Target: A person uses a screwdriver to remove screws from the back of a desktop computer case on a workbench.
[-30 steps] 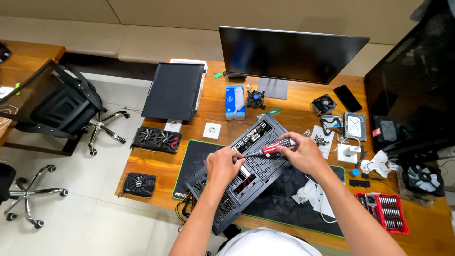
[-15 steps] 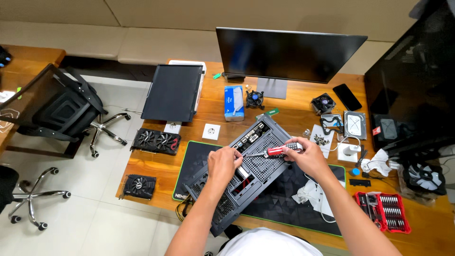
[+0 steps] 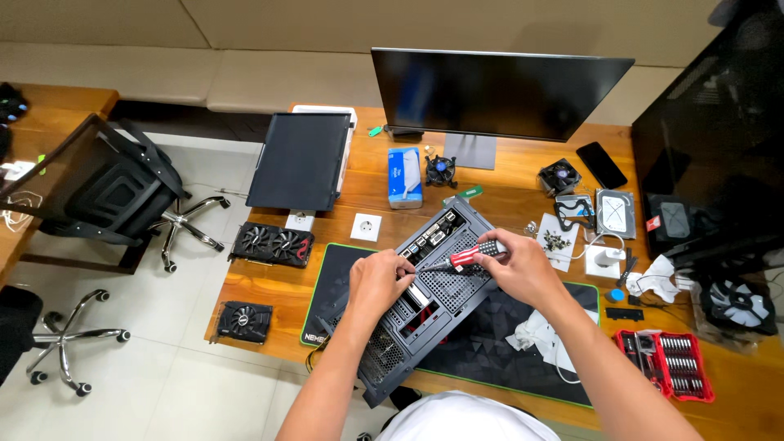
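Observation:
A dark computer case (image 3: 425, 302) lies on its side on a black desk mat (image 3: 490, 335), rear panel facing up. My left hand (image 3: 378, 278) rests on the case's perforated back with fingers pinched at a slot near the tool tip. My right hand (image 3: 516, 265) grips a red and black screwdriver (image 3: 465, 256), its tip pointing left onto the case between both hands.
On the wooden desk (image 3: 506, 192): a monitor (image 3: 498, 94), a black side panel (image 3: 300, 159), two graphics cards (image 3: 272, 242) (image 3: 243, 320), a tissue box (image 3: 405, 176), cooler fans (image 3: 560, 175), a hard drive (image 3: 614, 214), a red bit set (image 3: 674, 363), a phone (image 3: 602, 164). Office chairs (image 3: 114, 192) stand at left.
Both hands stay on the case. The screwdriver has tilted slightly, its tip still at the same spot on the rear panel.

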